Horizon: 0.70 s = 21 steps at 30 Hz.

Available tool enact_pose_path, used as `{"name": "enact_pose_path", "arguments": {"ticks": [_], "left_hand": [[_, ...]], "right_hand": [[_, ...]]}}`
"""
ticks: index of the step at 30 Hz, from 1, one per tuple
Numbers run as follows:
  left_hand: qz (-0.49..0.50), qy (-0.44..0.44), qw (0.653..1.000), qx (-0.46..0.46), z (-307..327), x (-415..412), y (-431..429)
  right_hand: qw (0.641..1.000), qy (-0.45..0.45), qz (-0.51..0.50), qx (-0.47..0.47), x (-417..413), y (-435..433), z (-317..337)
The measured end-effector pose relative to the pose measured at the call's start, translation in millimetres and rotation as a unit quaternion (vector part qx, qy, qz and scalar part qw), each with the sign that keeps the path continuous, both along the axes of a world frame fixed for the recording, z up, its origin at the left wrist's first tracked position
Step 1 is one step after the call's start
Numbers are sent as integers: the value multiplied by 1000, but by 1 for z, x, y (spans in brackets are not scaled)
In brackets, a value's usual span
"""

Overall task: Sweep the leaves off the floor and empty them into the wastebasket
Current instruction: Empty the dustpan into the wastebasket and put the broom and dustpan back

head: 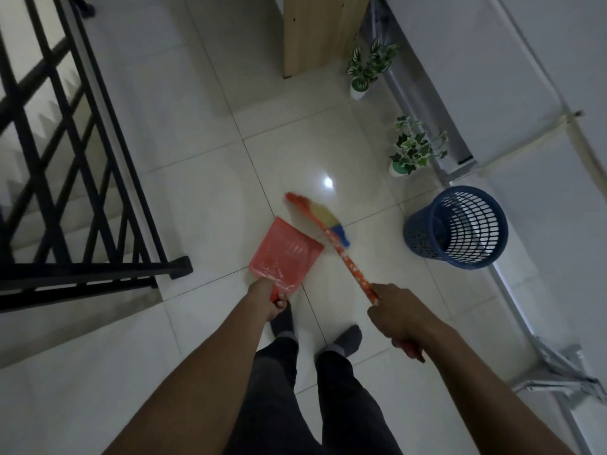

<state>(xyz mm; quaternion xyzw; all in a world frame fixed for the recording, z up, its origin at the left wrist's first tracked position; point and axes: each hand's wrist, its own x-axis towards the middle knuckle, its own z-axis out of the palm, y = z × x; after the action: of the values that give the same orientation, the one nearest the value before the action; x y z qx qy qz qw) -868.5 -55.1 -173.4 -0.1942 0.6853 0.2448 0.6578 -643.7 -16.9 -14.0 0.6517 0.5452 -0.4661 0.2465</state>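
My left hand (267, 298) grips the handle of a red dustpan (284, 252), whose tray looks bare and hangs just above the white tiled floor (197, 198). My right hand (399, 318) holds the orange patterned handle of a small broom (320, 221). Its red, yellow and blue bristles are blurred, just right of the dustpan's far edge. A blue mesh wastebasket (458, 226) stands on the floor to the right of the broom. I see no loose leaves on the tiles.
A black metal stair railing (82, 178) fences off the stairwell on the left. Two small potted plants (412, 147) stand along the right wall, beside a wooden cabinet (315, 31). A folded metal frame (555, 372) lies at the lower right. My socked feet (315, 334) are below the dustpan.
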Motion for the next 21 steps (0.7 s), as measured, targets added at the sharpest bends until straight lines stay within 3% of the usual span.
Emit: {"name": "enact_pose_path", "arguments": {"ticks": [3, 6, 9, 14, 21], "left_hand": [[6, -6, 1000, -4, 1, -9, -8], [18, -4, 1000, -5, 4, -14, -16], [39, -2, 999, 4, 11, -23, -29], [98, -2, 995, 4, 14, -44, -70], [169, 2, 986, 8, -1, -77, -97]], "right_hand": [[998, 35, -24, -50, -6, -13, 15], [983, 83, -133, -95, -3, -19, 38], [975, 116, -167, -93, -7, -12, 60], [991, 101, -89, -11, -42, 7, 60], [995, 50, 72, 56, -114, 25, -1]]}}
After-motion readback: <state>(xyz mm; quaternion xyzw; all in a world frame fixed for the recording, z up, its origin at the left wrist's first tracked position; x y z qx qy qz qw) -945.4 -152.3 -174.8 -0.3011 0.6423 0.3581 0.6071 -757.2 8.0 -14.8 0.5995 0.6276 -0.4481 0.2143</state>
